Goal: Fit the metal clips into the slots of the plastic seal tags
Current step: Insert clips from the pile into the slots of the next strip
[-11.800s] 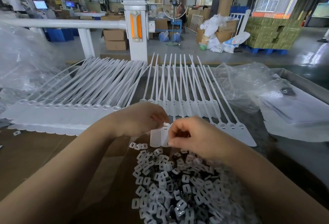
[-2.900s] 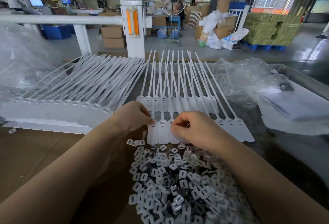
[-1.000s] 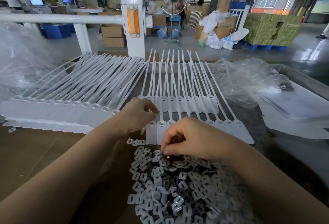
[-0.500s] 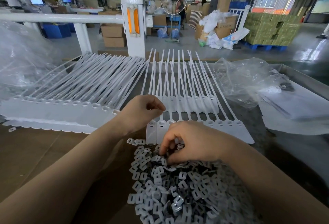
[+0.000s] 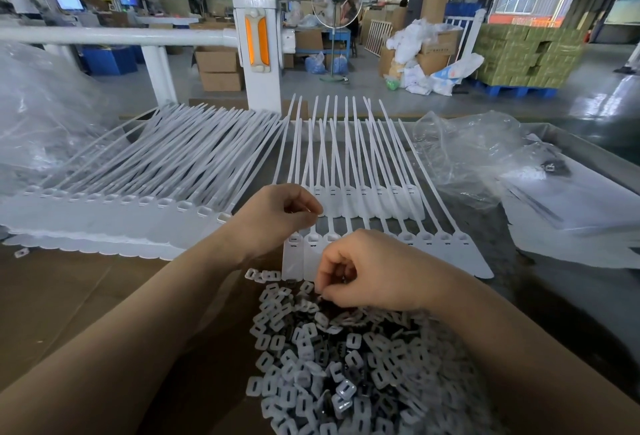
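Seal tags (image 5: 429,244) lie in rows across the surface (image 5: 69,296), strips pointing away. Metal clips (image 5: 329,365) are heaped nearest the person (a loose pile). Right hand (image 5: 367,272) has its grip curled at the pile's far edge, pinching a clip. Left hand (image 5: 277,216) hovers above the tags, fingers curled; what its grip holds cannot be told.

One view only, worn on the head, wide-angle with bent edges. Looks forward and down across a work table (image 5: 62,296), close above the left hand (image 5: 277,215) and right hand (image 5: 363,272), forearms entering from the bottom corners. Tilts high enough to take in a white post (image 5: 258,43) and factory floor well beyond the table's far edge.
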Tool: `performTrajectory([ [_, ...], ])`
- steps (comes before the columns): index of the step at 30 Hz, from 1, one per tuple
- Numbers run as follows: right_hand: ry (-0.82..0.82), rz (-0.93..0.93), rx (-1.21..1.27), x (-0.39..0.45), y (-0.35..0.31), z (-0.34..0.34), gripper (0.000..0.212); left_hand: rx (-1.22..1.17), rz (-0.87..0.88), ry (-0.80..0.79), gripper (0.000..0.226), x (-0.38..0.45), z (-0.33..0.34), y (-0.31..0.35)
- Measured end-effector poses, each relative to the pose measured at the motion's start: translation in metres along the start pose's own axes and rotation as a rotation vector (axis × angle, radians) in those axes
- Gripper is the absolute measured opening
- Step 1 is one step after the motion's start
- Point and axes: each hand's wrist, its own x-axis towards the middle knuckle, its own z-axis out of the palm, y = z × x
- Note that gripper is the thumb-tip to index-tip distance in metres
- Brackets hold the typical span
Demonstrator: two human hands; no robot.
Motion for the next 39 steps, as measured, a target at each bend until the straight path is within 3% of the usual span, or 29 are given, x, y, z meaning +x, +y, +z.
performTrajectory([
  [5, -0.043, 0.006, -0.051, 0.0, 0.0, 0.0, 0.013, -0.028, -0.008, 0.004, 0.012, 0.001, -0.002, -0.001],
  [11, -0.014, 0.007, -0.072, 0.002, 0.001, 0.001, 0.004, -0.034, -0.016, -0.003, 0.012, 0.001, -0.002, 0.0],
  [15, 0.135, 0.036, 0.053, 0.003, 0.005, -0.002, 0.002, -0.06, -0.024, -0.037, 0.01, 0.0, -0.003, 0.001],
  [23, 0.497, 0.132, 0.457, 0.004, 0.014, -0.011, 0.007, -0.209, -0.079, -0.261, 0.005, -0.003, -0.002, 0.009],
  [39, 0.572, 0.053, 0.396, 0.005, 0.011, -0.01, 0.025, -0.299, -0.043, -0.275, 0.012, -0.005, -0.004, 0.013],
])
